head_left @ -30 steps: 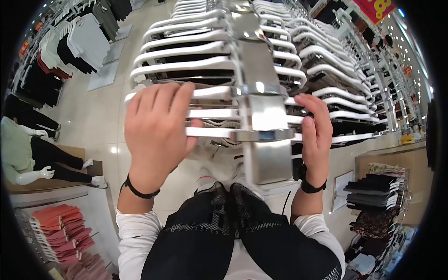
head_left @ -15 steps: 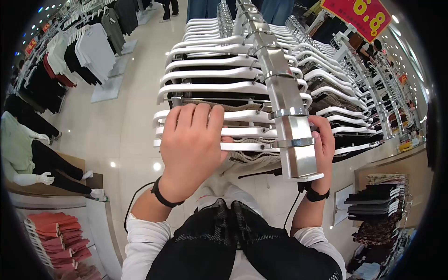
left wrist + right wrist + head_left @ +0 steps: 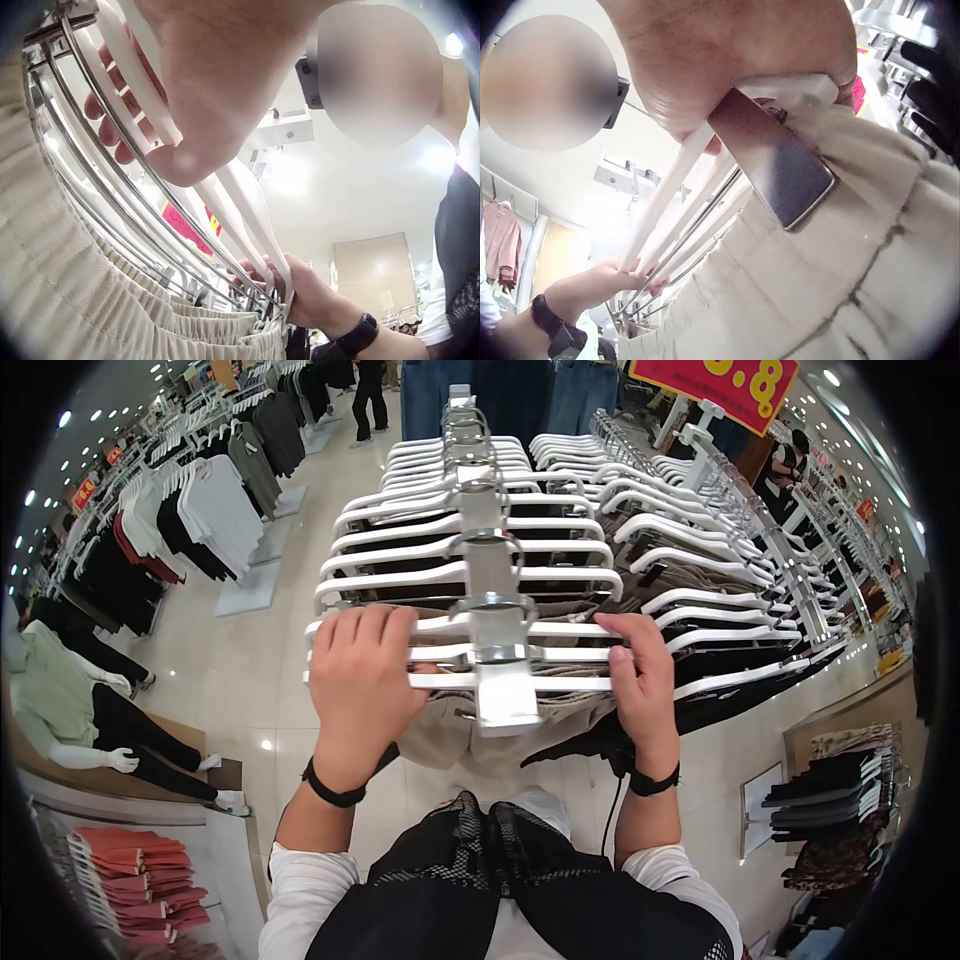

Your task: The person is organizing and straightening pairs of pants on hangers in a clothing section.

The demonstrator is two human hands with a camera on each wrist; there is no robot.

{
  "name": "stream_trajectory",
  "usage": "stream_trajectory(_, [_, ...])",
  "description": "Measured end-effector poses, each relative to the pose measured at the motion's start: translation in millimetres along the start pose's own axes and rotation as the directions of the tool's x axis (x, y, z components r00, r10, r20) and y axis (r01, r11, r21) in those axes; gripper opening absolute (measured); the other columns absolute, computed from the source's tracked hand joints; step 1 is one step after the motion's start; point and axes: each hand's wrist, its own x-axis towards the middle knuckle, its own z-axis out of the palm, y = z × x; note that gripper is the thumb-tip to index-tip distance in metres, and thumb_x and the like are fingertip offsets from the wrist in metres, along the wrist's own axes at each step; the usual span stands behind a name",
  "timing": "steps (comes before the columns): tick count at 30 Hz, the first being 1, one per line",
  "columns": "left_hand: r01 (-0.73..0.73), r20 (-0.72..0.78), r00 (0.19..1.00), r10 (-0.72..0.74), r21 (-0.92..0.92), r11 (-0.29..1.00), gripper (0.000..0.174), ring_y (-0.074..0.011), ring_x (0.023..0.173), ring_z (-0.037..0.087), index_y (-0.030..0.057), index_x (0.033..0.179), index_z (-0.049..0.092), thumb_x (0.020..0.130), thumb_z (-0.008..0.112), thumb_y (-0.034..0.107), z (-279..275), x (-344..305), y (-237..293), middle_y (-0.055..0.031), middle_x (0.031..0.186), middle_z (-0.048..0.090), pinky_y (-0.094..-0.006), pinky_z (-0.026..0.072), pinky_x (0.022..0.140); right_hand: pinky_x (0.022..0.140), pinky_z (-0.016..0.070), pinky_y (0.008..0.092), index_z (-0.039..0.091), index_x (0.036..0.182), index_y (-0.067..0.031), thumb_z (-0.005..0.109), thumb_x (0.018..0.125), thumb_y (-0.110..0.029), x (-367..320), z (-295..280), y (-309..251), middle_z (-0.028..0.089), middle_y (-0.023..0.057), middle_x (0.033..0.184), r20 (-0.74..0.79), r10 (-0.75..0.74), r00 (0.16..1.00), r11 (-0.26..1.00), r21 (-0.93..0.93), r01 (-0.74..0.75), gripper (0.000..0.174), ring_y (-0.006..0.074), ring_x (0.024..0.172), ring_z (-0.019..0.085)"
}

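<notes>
Shop rack (image 3: 497,700) — both hands curled over white hangers (image 3: 520,655).

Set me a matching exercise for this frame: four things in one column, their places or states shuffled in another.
1 left hand
2 right hand
3 beige garment
4 red sign

A hangs under the front white hangers
B grips the hangers' right ends
C top right of the head view
D grips the hangers' left ends

Pairs: 1-D, 2-B, 3-A, 4-C
</notes>
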Motion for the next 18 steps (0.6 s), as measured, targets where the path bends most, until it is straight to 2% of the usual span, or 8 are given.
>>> stream_trajectory(2, [0.004, 0.002, 1.000, -0.004, 0.023, 1.000, 0.045, -0.0282, 0.102, 0.063, 0.0126, 0.105, 0.069, 0.062, 0.080, 0.013, 3, -1, -1, -0.0041, 0.102, 0.068, -0.0422, 0.0472, 0.097, 0.093, 0.0496, 0.0427, 0.069, 0.119, -0.0025, 0.060, 0.091, -0.008, -2, -1, 0, 0.067, 0.0172, 0.110, -0.003, -0.009, 1.000, 1.000, 0.003, 0.009, 0.030, 0.0357, 0.104, 0.062])
stream_trajectory(5, [0.006, -0.013, 1.000, -0.005, 0.060, 0.998, 0.045, -0.0289, 0.103, 0.063, 0.0127, 0.105, 0.069, 0.062, 0.081, 0.016, 0, -1, 2, -0.0045, 0.103, 0.068, -0.0424, 0.0472, 0.097, 0.093, 0.0500, 0.0432, 0.068, 0.121, -0.0028, 0.063, 0.091, -0.009, -3, -5, 0, 0.066, 0.0182, 0.112, 0.025, -0.062, 0.998, 0.996, -0.058, 0.063, 0.031, 0.0373, 0.104, 0.062])
stream_trajectory(9, [-0.029, -0.006, 1.000, 0.030, 0.073, 0.997, 0.043, -0.0399, 0.109, 0.061, -0.0013, 0.109, 0.066, 0.072, 0.074, 0.019, 14, -8, -8, -0.0156, 0.115, 0.067, -0.0501, 0.0495, 0.096, 0.093, 0.0524, 0.0437, 0.065, 0.128, -0.0028, 0.070, 0.091, -0.018, -6, -22, -7, 0.066, 0.0190, 0.119, 0.105, -0.089, 0.990, 0.991, -0.089, 0.099, 0.041, 0.0376, 0.110, 0.063])
stream_trajectory(10, [-0.002, -0.046, 0.999, 0.001, -0.027, 1.000, 0.045, -0.0420, 0.109, 0.061, -0.0006, 0.114, 0.068, 0.072, 0.075, 0.016, 11, -9, -2, -0.0168, 0.116, 0.068, -0.0529, 0.0495, 0.096, 0.096, 0.0521, 0.0443, 0.064, 0.132, -0.0026, 0.073, 0.090, -0.021, -8, -29, -9, 0.067, 0.0189, 0.122, 0.123, -0.119, 0.985, 0.986, -0.106, 0.132, 0.047, 0.0383, 0.114, 0.063])
stream_trajectory(13, [0.029, -0.065, 0.998, -0.027, 0.034, 0.999, 0.046, -0.0415, 0.110, 0.062, 0.0041, 0.121, 0.070, 0.076, 0.074, 0.013, 23, -22, -1, -0.0169, 0.116, 0.070, -0.0520, 0.0490, 0.099, 0.100, 0.0509, 0.0468, 0.062, 0.135, -0.0032, 0.075, 0.088, -0.022, -13, -60, -15, 0.066, 0.0182, 0.125, 0.171, -0.254, 0.952, 0.943, -0.177, 0.283, 0.052, 0.0386, 0.116, 0.063])
stream_trajectory(14, [0.152, 0.005, 0.988, -0.152, -0.016, 0.988, 0.051, -0.0388, 0.113, 0.064, 0.0104, 0.132, 0.069, 0.081, 0.070, 0.007, 21, -28, 5, -0.0164, 0.120, 0.071, -0.0494, 0.0486, 0.101, 0.102, 0.0498, 0.0483, 0.065, 0.133, -0.0040, 0.079, 0.083, -0.021, -16, -73, -14, 0.066, 0.0172, 0.127, 0.166, -0.293, 0.942, 0.933, -0.164, 0.320, 0.054, 0.0377, 0.118, 0.063])
stream_trajectory(17, [0.187, -0.105, 0.978, -0.179, 0.080, 0.979, 0.052, -0.0374, 0.114, 0.065, 0.0116, 0.135, 0.067, 0.084, 0.066, 0.001, 38, -50, 8, -0.0154, 0.124, 0.071, -0.0461, 0.0491, 0.102, 0.102, 0.0497, 0.0479, 0.068, 0.128, -0.0045, 0.081, 0.078, -0.019, -23, -116, 9, 0.066, 0.0164, 0.129, 0.143, -0.380, 0.914, 0.897, -0.183, 0.402, 0.053, 0.0360, 0.119, 0.063])
stream_trajectory(18, [0.279, -0.053, 0.960, -0.275, 0.084, 0.957, 0.055, -0.0381, 0.117, 0.065, 0.0106, 0.139, 0.064, 0.086, 0.063, -0.003, 35, -49, 21, -0.0153, 0.128, 0.070, -0.0443, 0.0490, 0.103, 0.102, 0.0496, 0.0473, 0.071, 0.123, -0.0053, 0.081, 0.074, -0.016, -25, -127, 16, 0.066, 0.0160, 0.129, 0.125, -0.360, 0.924, 0.901, -0.209, 0.380, 0.051, 0.0349, 0.119, 0.064])
